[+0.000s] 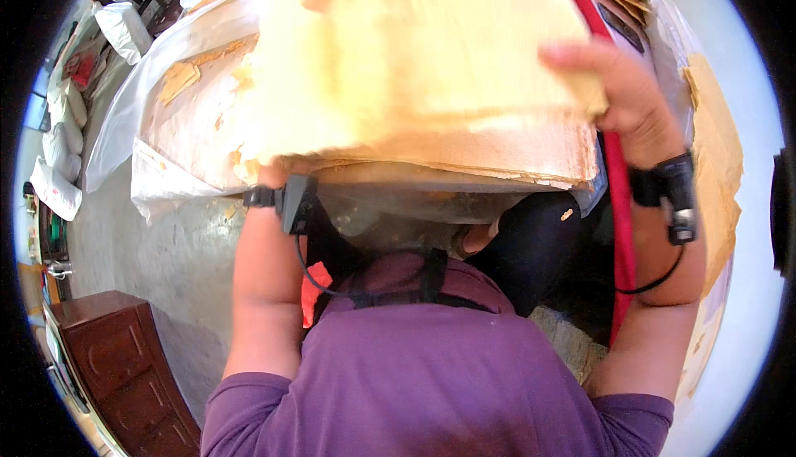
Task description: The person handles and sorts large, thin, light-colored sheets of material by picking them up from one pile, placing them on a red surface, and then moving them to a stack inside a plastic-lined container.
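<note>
A large, thin, pale yellow sheet [431, 51] is spread in front of me, blurred by motion; whether it is paper or wood veneer I cannot tell. My right hand [626, 96] is closed on its right edge, thumb over the top face. At the near left corner, my left hand [282, 167] goes under the sheet, and its fingers are hidden. Below lies a thick stack of similar sheets [514, 154] with ragged, layered edges. Torn yellow scraps [178, 82] lie to the left of the stack.
Clear plastic wrap [124, 138] hangs at the left of the stack. A red strap [616, 200] runs down on the right, beside a phone-like dark object [620, 28]. Brown sheets [713, 150] stand at far right. White sacks [62, 150] and a brown wooden cabinet [124, 366] are left.
</note>
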Demonstrator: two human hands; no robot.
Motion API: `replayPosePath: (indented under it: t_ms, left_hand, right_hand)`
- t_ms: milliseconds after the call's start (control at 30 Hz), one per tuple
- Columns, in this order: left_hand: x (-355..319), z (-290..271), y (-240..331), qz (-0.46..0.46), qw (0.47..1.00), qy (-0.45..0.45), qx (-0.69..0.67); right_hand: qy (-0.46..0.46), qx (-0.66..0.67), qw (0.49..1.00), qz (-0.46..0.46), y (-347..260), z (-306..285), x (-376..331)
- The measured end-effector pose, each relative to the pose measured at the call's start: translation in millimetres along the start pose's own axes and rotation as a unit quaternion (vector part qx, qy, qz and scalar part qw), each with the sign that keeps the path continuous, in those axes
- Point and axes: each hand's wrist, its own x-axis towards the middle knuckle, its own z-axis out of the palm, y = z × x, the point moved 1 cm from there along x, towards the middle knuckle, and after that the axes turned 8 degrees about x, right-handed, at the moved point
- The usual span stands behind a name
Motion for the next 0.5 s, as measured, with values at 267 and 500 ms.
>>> replayPosePath:
  t_ms: [267, 500]
  left_hand:
    - [-7, 21, 88, -0.212, 0.887, 0.208, -0.354]
    - [-8, 20, 83, -0.300, 0.905, 0.199, -0.225]
  right_hand:
    - [0.097, -0.011, 0.987, 0.124, 118, -97, 33]
    - [0.133, -0.197, 0.966, 0.098, 103, -113, 59]
